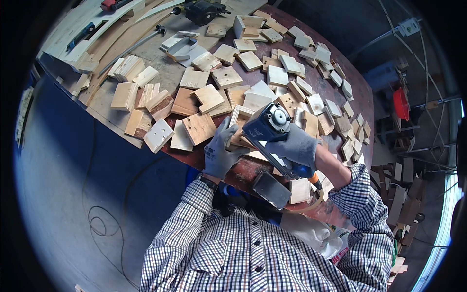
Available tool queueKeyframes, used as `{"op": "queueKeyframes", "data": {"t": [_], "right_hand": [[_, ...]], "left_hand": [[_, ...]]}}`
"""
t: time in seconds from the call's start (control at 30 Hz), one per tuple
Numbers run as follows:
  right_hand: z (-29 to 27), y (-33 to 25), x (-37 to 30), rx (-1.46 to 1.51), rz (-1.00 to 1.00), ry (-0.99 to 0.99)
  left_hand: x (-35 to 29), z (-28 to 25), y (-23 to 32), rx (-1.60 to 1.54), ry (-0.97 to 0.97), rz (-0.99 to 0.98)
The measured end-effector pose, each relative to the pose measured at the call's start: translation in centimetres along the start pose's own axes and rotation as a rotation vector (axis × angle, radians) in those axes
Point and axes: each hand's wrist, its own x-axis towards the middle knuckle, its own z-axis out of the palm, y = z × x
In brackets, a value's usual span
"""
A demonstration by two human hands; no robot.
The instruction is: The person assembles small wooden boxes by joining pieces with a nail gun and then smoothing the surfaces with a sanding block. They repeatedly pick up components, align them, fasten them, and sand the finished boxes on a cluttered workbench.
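In my gloved right hand is a dark blue air nail gun, with the fingers wrapped around its grip. An orange hose fitting hangs from the rear end of the tool. My gloved left hand grips a small wooden frame of joined boards by its left side. The gun's head is over the right part of this frame and hides much of it, so whether the nose touches the wood cannot be seen. Loose wooden blocks lie just left of my left hand.
Many cut wooden blocks cover the reddish worktable. A dark box sits at the near edge below the gun. Farther back lie a long metal bar and a black power tool. A thin cable loops on the floor at left.
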Motion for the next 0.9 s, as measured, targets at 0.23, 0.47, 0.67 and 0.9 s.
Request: {"op": "queueKeyframes", "data": {"t": [0.23, 0.47, 0.67, 0.9], "right_hand": [[-0.5, -0.2, -0.5, 0.023, 0.066, -0.016], [2.5, 6.3, -6.0, 0.556, -0.056, 0.311], [4.6, 14.2, -15.1, 0.756, 0.019, 0.88], [9.6, 19.1, -21.4, 0.977, 0.135, 1.169]], "left_hand": [[0.3, 0.5, -0.1, -0.004, 0.049, 0.066], [0.2, 0.2, -0.7, -0.026, 0.011, 0.012], [-0.1, -0.4, 0.4, 0.126, 0.027, 0.044], [-5.4, -1.7, 7.3, 0.257, -0.046, 0.543]]}}
